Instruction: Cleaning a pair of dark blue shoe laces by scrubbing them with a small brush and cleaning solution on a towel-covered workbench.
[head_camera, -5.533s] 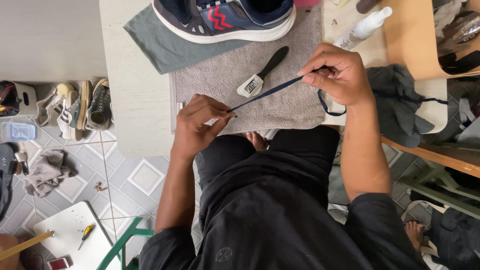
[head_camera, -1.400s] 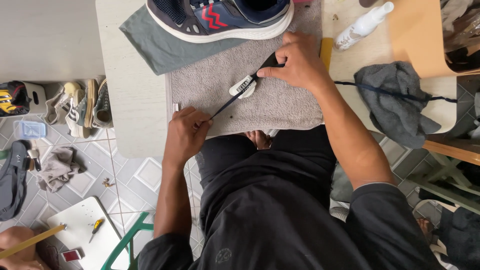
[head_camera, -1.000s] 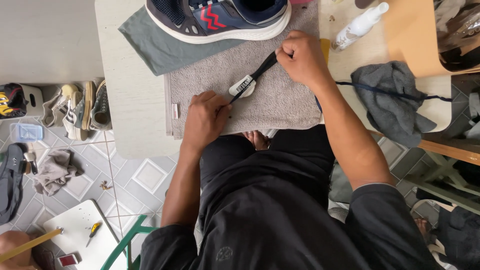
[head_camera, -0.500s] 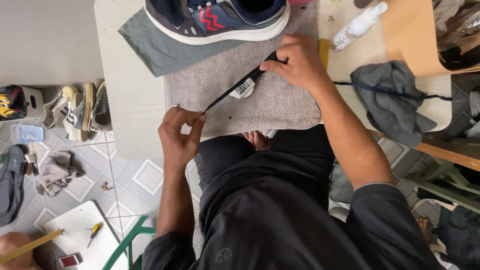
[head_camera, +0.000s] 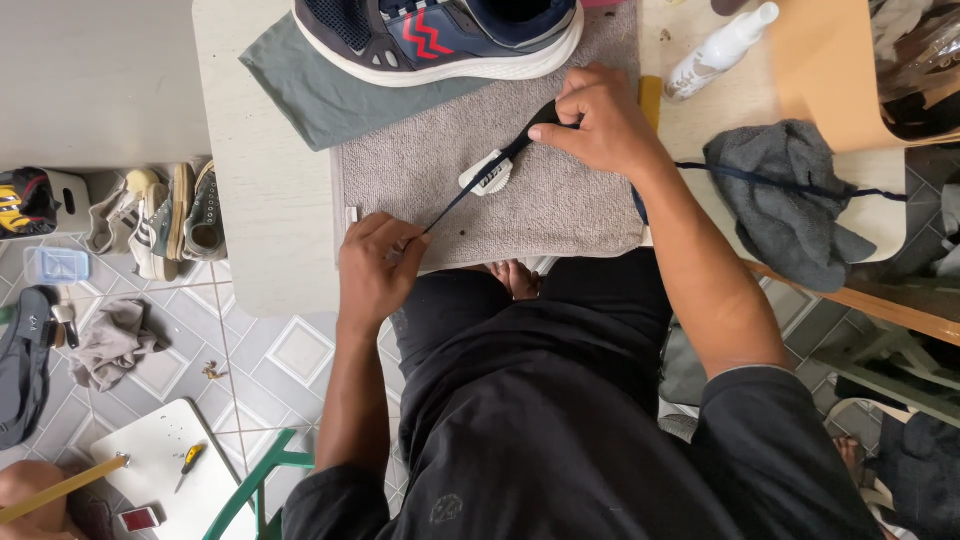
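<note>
Over grey towel (head_camera: 560, 200), both hands' fingers pinch taut dark lace (head_camera: 455, 205); right also grips brush (head_camera: 500, 165).

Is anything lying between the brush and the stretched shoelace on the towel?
Nothing visible. The right hand holds the brush with its head against the dark shoelace, which the left hand pulls taut over the grey towel.

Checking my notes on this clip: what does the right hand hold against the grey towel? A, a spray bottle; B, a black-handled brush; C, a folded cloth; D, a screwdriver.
B: the right hand grips a black-handled brush, its white head resting on the grey towel.
</note>
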